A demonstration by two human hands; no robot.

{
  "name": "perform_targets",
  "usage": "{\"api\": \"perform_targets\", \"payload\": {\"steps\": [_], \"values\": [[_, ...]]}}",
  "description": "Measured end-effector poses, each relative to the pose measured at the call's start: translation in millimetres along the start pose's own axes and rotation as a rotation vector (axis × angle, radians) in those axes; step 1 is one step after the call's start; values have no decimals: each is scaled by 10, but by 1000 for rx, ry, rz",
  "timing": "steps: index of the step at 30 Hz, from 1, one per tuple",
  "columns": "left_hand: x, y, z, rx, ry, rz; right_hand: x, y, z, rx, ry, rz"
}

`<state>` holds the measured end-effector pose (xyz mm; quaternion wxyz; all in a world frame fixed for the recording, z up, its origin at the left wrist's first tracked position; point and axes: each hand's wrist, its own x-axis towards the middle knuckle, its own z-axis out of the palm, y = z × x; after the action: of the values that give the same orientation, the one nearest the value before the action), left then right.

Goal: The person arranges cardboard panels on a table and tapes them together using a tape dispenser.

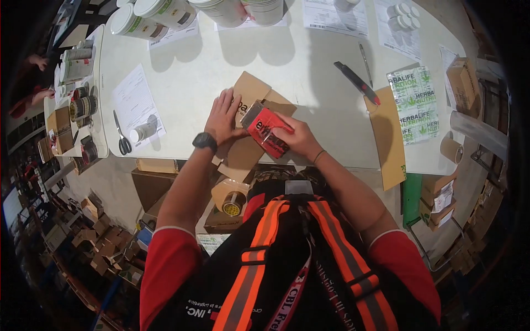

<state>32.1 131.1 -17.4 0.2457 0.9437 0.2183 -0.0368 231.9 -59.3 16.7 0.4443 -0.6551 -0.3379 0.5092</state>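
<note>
A brown cardboard box [241,158] with its flaps spread lies at the table's near edge, in front of my body. My left hand [222,118] rests on the box's left side, its fingers stretched out and pointing away from me. In my right hand [301,138] is a red tape dispenser [266,131], tilted over the box with its metal end toward the upper left. The fingers are wrapped round its right side. Whether the dispenser touches the cardboard, I cannot tell. Part of the box is hidden under the dispenser and my hands.
On the white table [199,71] are scissors [122,132], a small white bottle [142,132] on paper, a utility knife [356,83], a pen [365,63], a cardboard sheet [385,138] and printed plastic packaging [414,105]. Large tubs [171,12] line the far edge. Another person's hand [40,62] shows far left.
</note>
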Motion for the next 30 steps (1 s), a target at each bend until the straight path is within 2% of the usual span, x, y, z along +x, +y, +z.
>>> {"api": "perform_targets", "payload": {"steps": [2, 4, 11, 14, 16, 20, 26, 30], "values": [[103, -19, -44, 52, -68, -11, -3, 74, -9, 26, -21, 32], [129, -13, -49, 93, -136, 5, -19, 140, -8, 67, -15, -62], [145, 66, -65, 164, -187, -19, -95, 68, -29, 29, -50, 5], [147, 0, 36, 213, -223, -40, -127, -126, 51, -109, 1, -43], [143, -34, 131, 246, -27, 23, -141, -270, 73, 22, -7, 36], [149, 37, 28, 186, -165, -56, -165, -175, -17, -40, 3, 111], [166, 105, -12, 245, -235, -116, -289, -7, -91, 25, 79, 46], [156, 117, -6, 198, -209, -121, -537, 16, -298, 56, 74, 75]]}}
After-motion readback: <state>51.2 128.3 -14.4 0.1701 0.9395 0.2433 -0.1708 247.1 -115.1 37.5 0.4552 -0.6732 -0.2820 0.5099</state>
